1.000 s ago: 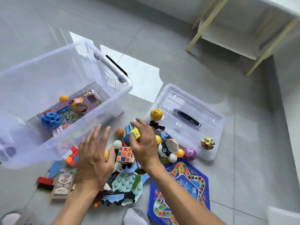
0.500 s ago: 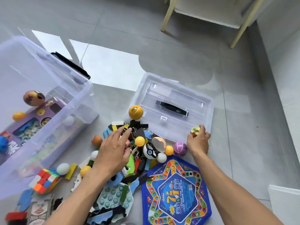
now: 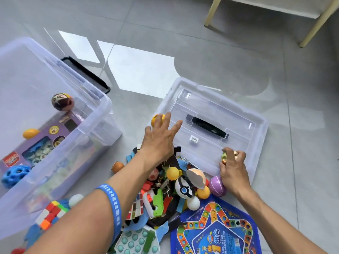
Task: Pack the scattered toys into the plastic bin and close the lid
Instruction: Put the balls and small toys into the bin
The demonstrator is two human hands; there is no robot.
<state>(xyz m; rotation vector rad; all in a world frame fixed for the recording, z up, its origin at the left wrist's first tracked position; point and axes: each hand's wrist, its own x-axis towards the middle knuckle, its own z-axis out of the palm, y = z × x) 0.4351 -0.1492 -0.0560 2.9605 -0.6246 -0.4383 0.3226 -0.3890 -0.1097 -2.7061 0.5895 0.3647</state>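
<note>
Plastic bin [image 3: 102, 114] sits at left, open, a few toys already inside; its left and near parts run out of frame. Toy pile [image 3: 170, 186] lies near centre, lid [image 3: 256, 125] upturned to the right. Left hand [image 3: 159, 142], fingers spread wide, reaches far over the pile, fingertips at a yellow ball [image 3: 156, 120]; bin lies to its left, nearer this hand. Right hand [image 3: 233, 169] grips a small mottled ball [image 3: 224, 157] at the lid's near edge. Ball's pattern hard to make out.

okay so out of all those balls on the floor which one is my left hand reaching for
The yellow ball at the near left corner of the lid. Your left hand has its spread fingers over it; the purple ball and the orange ones lie nearer you.
</note>
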